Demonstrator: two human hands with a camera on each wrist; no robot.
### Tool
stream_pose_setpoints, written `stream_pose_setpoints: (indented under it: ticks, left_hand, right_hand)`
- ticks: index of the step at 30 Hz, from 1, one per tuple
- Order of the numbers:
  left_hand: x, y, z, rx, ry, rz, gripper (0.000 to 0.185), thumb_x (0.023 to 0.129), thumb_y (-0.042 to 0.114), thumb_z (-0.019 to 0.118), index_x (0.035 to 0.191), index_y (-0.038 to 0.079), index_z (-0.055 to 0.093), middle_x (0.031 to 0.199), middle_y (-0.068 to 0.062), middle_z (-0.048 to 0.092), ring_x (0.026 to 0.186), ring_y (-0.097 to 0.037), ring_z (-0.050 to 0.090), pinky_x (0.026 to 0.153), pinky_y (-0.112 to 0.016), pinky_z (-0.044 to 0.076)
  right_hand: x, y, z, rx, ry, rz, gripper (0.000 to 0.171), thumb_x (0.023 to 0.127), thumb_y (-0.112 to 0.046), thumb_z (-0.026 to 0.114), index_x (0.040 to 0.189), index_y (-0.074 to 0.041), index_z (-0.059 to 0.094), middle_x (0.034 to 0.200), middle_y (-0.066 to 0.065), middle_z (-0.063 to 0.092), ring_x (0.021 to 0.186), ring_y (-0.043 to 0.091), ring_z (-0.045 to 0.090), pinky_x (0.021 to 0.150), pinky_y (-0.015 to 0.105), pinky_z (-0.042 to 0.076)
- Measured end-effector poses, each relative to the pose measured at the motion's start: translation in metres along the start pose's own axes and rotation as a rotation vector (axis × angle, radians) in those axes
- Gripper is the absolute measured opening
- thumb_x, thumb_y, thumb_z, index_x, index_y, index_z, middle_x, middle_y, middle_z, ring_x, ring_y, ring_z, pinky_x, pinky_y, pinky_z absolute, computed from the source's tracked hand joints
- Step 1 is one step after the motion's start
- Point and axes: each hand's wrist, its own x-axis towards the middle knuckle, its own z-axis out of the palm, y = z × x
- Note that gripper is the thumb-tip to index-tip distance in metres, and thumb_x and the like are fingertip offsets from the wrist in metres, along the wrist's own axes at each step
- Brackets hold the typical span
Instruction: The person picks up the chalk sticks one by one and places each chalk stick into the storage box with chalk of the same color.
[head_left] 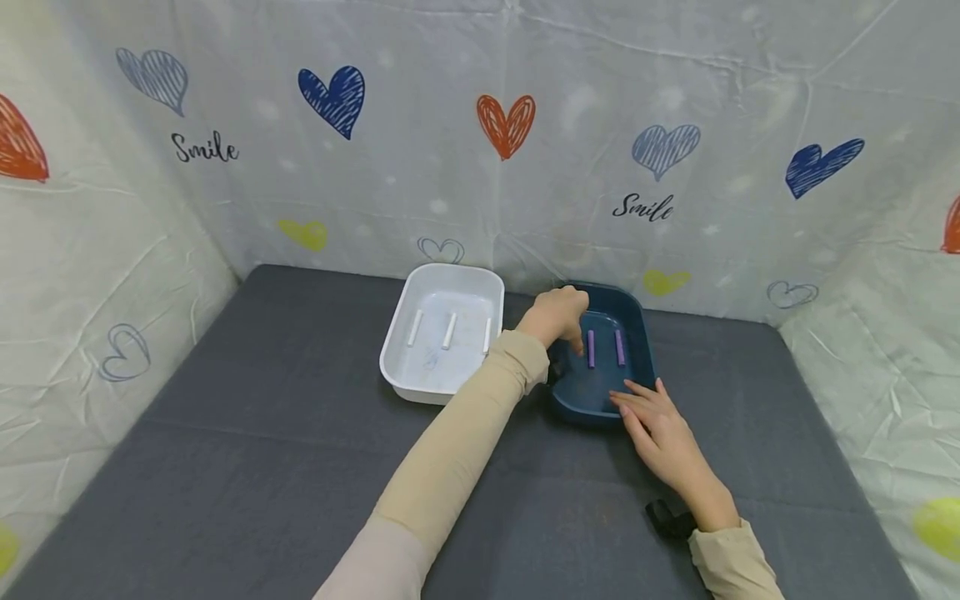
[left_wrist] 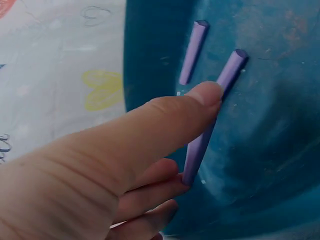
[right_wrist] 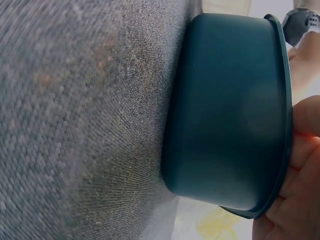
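A dark blue tray stands on the grey mat with two purple sticks in it. My left hand reaches into it from the left. In the left wrist view my left hand pinches the nearer purple stick between thumb and fingers, while the other purple stick lies free on the blue tray's floor. My right hand lies with straight fingers on the tray's near rim. The right wrist view shows the blue tray's outer wall and my right hand at its rim.
A white tray holding three white sticks stands just left of the blue one. Grey mat covers the table. Cloth walls printed with hearts close off the back and both sides. A black strap shows at my right wrist.
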Motion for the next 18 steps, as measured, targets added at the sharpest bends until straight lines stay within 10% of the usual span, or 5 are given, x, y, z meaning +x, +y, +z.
stream_pose_setpoints:
  ticks: [8,18]
  left_hand:
    - [0.005,-0.002,0.012,0.058,0.0,-0.022,0.06,0.067,0.033,0.094,0.118,0.012,0.068,0.114,-0.001,0.066,0.114,-0.018,0.059,0.119,-0.041,0.027]
    - [0.006,-0.004,0.028,0.139,-0.018,0.011,0.058,0.068,0.032,0.094,0.117,0.014,0.068,0.116,0.002,0.068,0.122,-0.017,0.056,0.123,-0.045,0.004]
  right_hand:
    - [0.001,-0.001,-0.002,-0.01,-0.011,0.003,0.028,0.102,-0.009,0.052,0.121,0.002,0.07,0.125,0.015,0.067,0.13,0.036,0.05,0.117,0.062,0.015]
    - [0.0,-0.002,-0.003,-0.005,-0.007,0.002,0.028,0.102,-0.008,0.053,0.121,0.003,0.07,0.125,0.015,0.067,0.13,0.036,0.051,0.118,0.061,0.014]
